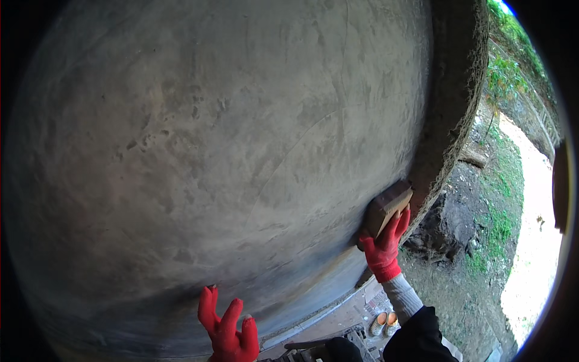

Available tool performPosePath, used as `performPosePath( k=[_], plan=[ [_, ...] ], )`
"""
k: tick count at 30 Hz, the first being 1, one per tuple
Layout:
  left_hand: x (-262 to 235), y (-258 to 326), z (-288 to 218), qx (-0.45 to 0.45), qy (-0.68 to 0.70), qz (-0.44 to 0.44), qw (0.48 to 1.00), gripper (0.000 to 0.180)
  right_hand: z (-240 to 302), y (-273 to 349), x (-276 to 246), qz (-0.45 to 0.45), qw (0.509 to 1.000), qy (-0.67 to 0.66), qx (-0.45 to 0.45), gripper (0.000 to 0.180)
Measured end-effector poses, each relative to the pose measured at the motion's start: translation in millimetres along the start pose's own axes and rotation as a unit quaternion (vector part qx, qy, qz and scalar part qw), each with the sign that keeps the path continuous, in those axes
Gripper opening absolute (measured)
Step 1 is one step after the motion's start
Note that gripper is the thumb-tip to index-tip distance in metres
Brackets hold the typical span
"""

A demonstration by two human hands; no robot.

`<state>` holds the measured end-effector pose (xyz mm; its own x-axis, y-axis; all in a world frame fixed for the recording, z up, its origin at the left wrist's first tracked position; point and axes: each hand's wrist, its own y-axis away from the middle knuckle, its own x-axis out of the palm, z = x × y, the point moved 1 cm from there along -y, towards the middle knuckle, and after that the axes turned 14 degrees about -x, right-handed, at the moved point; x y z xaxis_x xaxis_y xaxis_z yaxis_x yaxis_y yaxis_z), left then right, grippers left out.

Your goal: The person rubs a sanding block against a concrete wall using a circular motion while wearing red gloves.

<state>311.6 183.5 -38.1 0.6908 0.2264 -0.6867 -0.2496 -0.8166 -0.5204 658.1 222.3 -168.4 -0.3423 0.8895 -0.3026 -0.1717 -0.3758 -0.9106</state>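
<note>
Fingers of the red-gloved right hand (pixel 383 246) clamp the brown rectangular wooden float (pixel 388 207) against the grey plastered wall (pixel 211 151) at four o'clock, smoothing near its edge, left hand (pixel 228 330) spread open at six; next likely a steady flat sweep.

Wooden block (pixel 389 207) against wall (pixel 211 151), right hand (pixel 383 244) beneath; left hand (pixel 228 329) lower left.

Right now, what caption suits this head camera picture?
Right hand in red glove presses a wooden block against a grey plastered wall; left hand rests below.
</note>
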Motion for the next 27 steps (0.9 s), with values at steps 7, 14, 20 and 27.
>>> performPosePath(
  k=[7, 14, 20, 27],
  plan=[
    [3, 2, 12, 0.005, 0.020, -0.024, 1.000, 0.044, 22, -105, -25, -0.095, 0.991, 0.064, -0.061, 0.098],
    [5, 1, 2, 0.011, 0.072, -0.010, 0.997, 0.043, -15, 101, 17, 0.030, 0.998, 0.018, -0.056, 0.117],
    [0, 7, 7, -0.003, 0.049, -0.018, 0.999, 0.045, 1, -60, -13, -0.049, 0.994, 0.042, -0.087, 0.106],
    [-4, 4, -22, 0.015, 0.031, -0.013, 0.999, 0.044, -6, -42, -6, -0.069, 0.994, 0.056, -0.059, 0.105]
  ],
)
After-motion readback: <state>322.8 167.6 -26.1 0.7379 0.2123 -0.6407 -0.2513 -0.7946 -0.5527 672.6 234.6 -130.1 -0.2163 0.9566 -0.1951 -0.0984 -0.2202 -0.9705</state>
